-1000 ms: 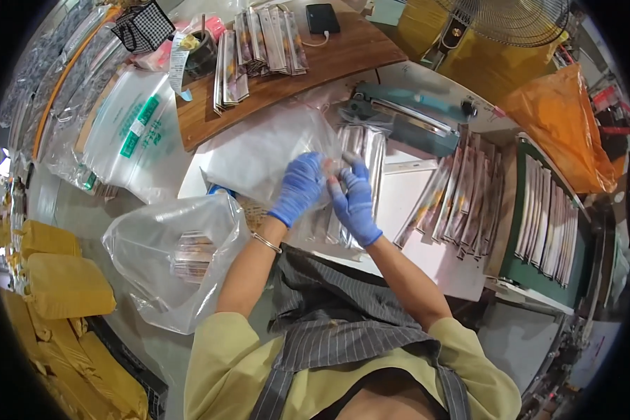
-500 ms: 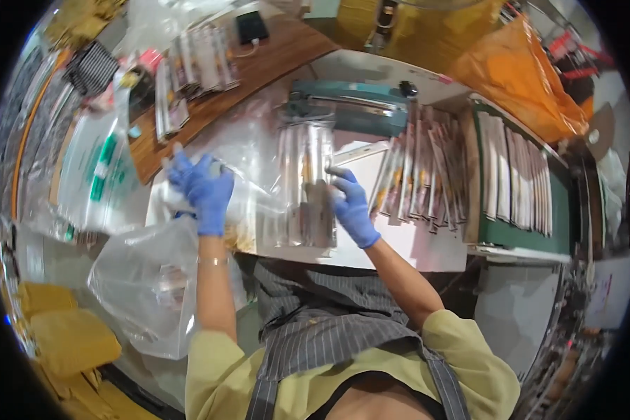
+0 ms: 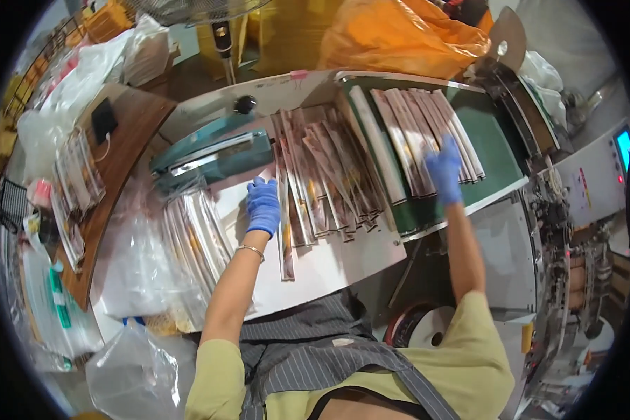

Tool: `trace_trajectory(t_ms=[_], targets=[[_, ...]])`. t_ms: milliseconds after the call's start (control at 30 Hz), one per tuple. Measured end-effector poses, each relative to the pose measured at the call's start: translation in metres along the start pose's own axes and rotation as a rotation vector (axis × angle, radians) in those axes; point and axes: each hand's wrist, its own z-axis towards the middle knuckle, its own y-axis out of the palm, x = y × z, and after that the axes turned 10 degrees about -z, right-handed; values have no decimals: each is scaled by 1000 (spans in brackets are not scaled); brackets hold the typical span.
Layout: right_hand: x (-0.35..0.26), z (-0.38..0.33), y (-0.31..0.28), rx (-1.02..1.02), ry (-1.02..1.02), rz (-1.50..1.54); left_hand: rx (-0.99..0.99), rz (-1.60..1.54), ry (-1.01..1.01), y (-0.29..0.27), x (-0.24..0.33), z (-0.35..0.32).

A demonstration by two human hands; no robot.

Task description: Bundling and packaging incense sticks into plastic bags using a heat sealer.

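Observation:
My left hand point(image 3: 263, 208), in a blue glove, is over the white table point(image 3: 315, 269) just left of a loose pile of long, slim, shiny packets point(image 3: 322, 178). Its fingers reach forward, slightly bent, with nothing visible in them. On the right, my gloved right hand point(image 3: 444, 171) is at a row of similar packets point(image 3: 406, 140) lying on a green surface point(image 3: 493, 143). Motion smears its fingers, so whether they grip a packet is unclear. To the left of my left hand, a clear plastic bag holds a bundle of packets point(image 3: 197, 234).
A teal bench device point(image 3: 217, 154), like a bag sealer, stands behind the bundle. Further left, a brown wooden board point(image 3: 129, 115) carries more packets and a phone point(image 3: 103, 120). An orange bag point(image 3: 399, 35) lies beyond the table. Machinery point(image 3: 581, 273) stands at the right.
My view has turned to the right. My left hand has left the clear plastic for the loose pile's left side. My right hand has gone from the bagged bundle to the packets on the green surface.

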Motion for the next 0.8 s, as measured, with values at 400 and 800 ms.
trace_trajectory(t_ms=[400, 800], targets=[[-108, 38, 41, -290, -65, -117, 160, -739, -366, 63, 45, 66], [-132, -20, 134, -757, 512, 573, 92, -1281, -432, 40, 71, 67]])
